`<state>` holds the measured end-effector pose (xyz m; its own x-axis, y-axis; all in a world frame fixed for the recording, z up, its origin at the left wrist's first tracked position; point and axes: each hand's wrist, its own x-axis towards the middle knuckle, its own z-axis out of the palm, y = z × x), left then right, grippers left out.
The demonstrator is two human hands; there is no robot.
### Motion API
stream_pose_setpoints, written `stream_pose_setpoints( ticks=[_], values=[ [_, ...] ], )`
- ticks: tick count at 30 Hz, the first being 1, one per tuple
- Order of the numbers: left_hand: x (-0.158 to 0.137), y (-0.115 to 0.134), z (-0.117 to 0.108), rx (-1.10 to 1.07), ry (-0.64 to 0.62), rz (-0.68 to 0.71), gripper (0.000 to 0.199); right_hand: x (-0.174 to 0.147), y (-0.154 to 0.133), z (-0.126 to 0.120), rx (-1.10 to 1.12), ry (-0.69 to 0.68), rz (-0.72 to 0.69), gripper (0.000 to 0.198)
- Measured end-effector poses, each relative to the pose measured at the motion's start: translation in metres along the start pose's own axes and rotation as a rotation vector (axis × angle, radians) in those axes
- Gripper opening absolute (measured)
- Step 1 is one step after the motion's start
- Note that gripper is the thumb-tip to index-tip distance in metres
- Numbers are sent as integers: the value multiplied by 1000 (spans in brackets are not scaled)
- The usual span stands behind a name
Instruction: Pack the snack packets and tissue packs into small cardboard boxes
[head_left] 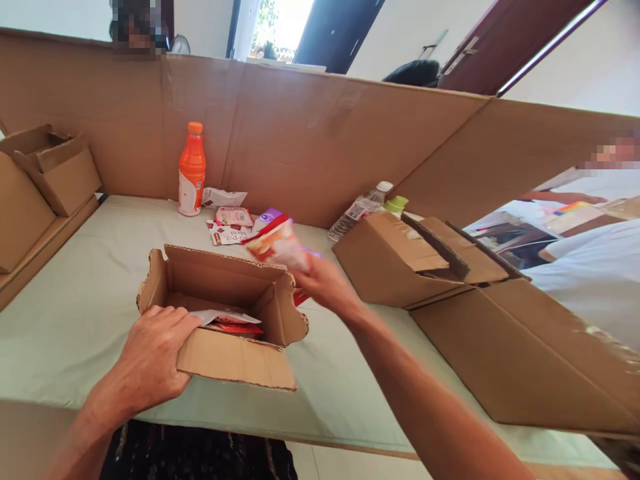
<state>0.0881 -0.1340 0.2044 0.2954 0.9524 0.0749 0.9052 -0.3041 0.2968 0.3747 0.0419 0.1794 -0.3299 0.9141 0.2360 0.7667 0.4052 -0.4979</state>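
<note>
My left hand [157,347] grips the near left corner of an open cardboard box [235,363], its fingers curled over the rim. Inside the box lie a white packet [227,317] and a red one [237,329]. My right hand [320,277] is closed on a red and white snack packet [280,245], blurred by motion, just beyond the box's far right rim. Behind it, partly covered, is a purple packet [267,219]. Farther left lie a pink packet [233,216], a white and brown packet [226,233] and a silvery white packet [223,197].
An orange bottle [192,170] stands by the cardboard wall [300,133] at the back. A clear bottle [357,212] leans beside a green-lidded item [397,203] at right. Cardboard boxes [390,267] flank the right side, others [70,177] the left. Another person [595,267] is beyond the right wall.
</note>
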Motion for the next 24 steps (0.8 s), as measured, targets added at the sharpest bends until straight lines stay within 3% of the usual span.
stream_pose_setpoints(
  ticks=[4,6,7,9,12,15,18,24],
  values=[
    [2,-2,2,12,-1,2,45,-28,-40,-53,179,690,-137,37],
    [2,-2,2,8,-7,-3,43,-41,-65,-62,114,837,-216,39],
    [2,-2,3,2,-11,-5,41,-46,-77,-60,56,812,-251,39],
    [1,-2,4,-7,-11,-5,40,-49,-98,-47,-107,565,-358,39],
    [-2,-3,8,-12,13,12,38,-42,-116,-15,-440,-39,-534,43],
    [-4,-4,11,-17,22,21,38,-29,-120,11,-665,-484,-546,44],
    [-5,-6,12,-16,25,22,38,-21,-120,18,-689,-645,-518,41],
    [-6,-7,13,38,42,50,42,-18,-128,7,-775,-682,-403,29]
  ],
)
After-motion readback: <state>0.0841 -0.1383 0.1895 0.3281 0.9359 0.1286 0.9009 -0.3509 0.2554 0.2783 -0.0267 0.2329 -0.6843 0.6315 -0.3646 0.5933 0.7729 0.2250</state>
